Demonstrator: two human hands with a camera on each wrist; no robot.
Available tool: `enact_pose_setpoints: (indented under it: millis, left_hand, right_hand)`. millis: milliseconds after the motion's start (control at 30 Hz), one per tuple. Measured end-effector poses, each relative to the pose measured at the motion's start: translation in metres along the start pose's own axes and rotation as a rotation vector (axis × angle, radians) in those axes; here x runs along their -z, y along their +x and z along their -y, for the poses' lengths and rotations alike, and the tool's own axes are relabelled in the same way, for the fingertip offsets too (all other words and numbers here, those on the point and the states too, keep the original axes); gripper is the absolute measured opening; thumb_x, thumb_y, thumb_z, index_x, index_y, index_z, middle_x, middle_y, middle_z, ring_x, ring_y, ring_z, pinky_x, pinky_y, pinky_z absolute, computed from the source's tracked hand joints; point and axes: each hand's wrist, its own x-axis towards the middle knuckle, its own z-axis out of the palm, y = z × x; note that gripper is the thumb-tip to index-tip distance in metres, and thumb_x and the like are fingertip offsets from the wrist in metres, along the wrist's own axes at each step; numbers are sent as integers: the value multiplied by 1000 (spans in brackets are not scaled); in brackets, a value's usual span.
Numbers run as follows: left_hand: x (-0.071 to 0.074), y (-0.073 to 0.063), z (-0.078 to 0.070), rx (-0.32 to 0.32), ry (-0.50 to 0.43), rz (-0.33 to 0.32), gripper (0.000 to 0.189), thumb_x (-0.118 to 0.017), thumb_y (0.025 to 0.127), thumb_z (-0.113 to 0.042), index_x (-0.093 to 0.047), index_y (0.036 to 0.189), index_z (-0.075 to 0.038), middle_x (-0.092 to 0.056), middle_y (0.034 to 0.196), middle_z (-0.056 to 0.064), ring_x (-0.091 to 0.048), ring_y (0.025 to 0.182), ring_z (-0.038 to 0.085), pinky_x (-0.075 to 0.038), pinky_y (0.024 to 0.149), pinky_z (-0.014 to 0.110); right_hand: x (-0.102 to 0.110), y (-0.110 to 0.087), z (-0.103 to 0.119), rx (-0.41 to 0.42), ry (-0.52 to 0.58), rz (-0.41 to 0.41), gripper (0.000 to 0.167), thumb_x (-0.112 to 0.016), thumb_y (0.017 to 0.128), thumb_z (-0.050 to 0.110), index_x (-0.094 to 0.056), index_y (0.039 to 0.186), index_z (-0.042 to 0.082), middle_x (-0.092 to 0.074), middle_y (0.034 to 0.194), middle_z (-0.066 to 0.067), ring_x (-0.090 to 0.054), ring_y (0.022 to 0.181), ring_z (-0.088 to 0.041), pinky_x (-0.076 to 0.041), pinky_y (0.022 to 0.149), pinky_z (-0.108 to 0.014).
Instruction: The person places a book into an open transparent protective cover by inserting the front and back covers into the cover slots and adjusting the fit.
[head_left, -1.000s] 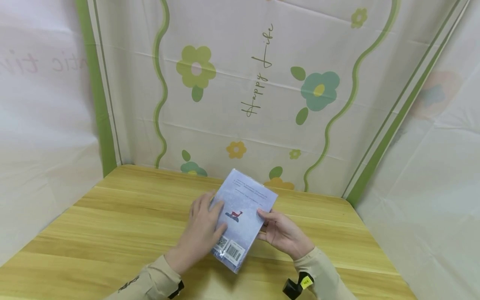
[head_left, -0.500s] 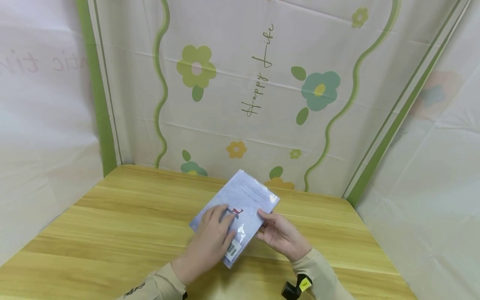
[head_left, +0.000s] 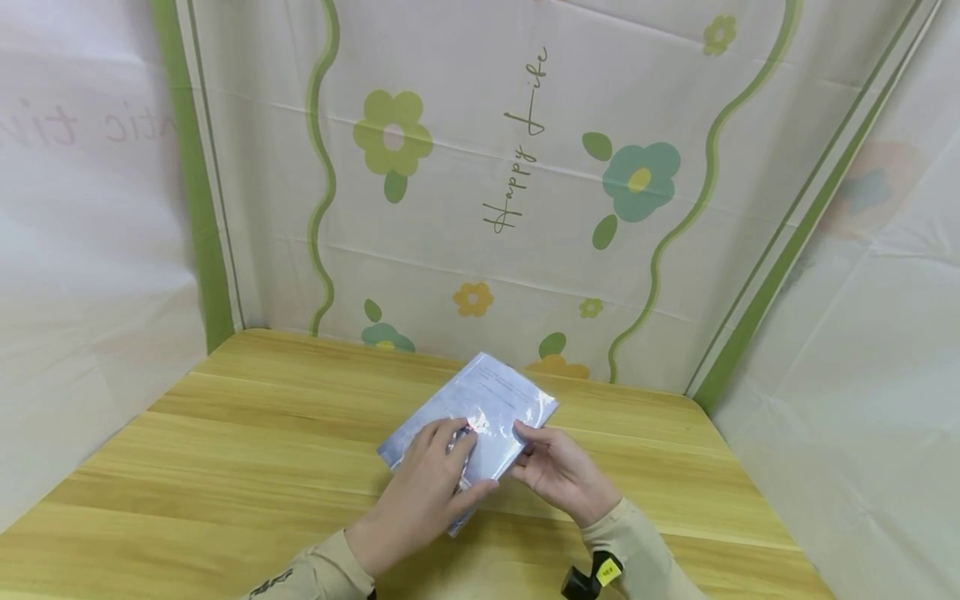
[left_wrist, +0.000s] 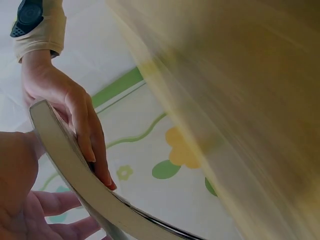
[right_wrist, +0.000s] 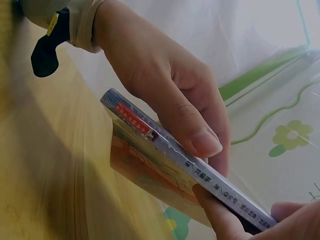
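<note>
A thin pale-blue book point(head_left: 502, 396) with a glossy clear surface is held above the table, its back cover up and tilted. My right hand point(head_left: 566, 475) pinches its right edge, thumb on top and fingers underneath. Lying across the lower cover, my left hand point(head_left: 427, 479) touches it with extended fingers and hides the small red figure and the barcode. The right wrist view shows the printed spine point(right_wrist: 200, 172), with the left thumb on it and an orange illustrated face point(right_wrist: 150, 172) below. In the left wrist view, the pale page edge point(left_wrist: 65, 155) faces the camera.
A wood-grain table point(head_left: 225, 475) spreads beneath both hands. Behind it hangs a white curtain point(head_left: 450, 217) with flowers, reaching the table's back edge. More white fabric point(head_left: 862, 375) closes off the sides. A black wrist camera point(head_left: 592, 575) sits below the right sleeve.
The book has turned clockwise and its left corner now shows farther left. My left hand has moved rightward over the cover, its thumb reaching the lower right edge. My right hand keeps its pinch.
</note>
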Motion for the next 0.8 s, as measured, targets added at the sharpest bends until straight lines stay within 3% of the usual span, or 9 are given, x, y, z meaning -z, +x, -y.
enact_pose_setpoints:
  millis: [167, 433, 667, 800]
  left_hand:
    - [-2, -1, 1, -15, 6, -7, 65, -74, 85, -48, -61, 123, 3, -53, 127, 20, -49, 117, 39, -42, 102, 52]
    - [-2, 1, 3, -53, 57, -63, 55, -82, 71, -32, -66, 113, 0, -59, 119, 19, -55, 108, 35, -50, 94, 46]
    - [0, 2, 4, -53, 76, -20, 65, -89, 65, -28, -65, 119, 0, -58, 124, 19, -54, 112, 35, -48, 97, 46]
    - [1, 3, 4, -46, 96, 4, 64, -88, 64, -17, -64, 121, 0, -58, 125, 18, -54, 113, 34, -47, 98, 46]
  right_hand:
    - [0, 0, -1, -3, 0, 6, 52, -44, 102, 4, -21, 148, -3, -45, 135, -28, -50, 125, -39, -41, 105, -50]
    - [-1, 2, -6, -8, 77, 52, 62, -39, 98, -4, -14, 154, 6, -28, 150, -27, -35, 136, -41, -39, 107, -51]
    - [0, 2, -8, 9, 108, 98, 66, -35, 98, -7, -11, 156, 11, -23, 154, -24, -29, 140, -40, -37, 109, -49]
    - [-1, 2, -9, 16, 113, 101, 66, -35, 97, -9, -12, 156, 10, -24, 154, -23, -31, 139, -38, -37, 109, -48]
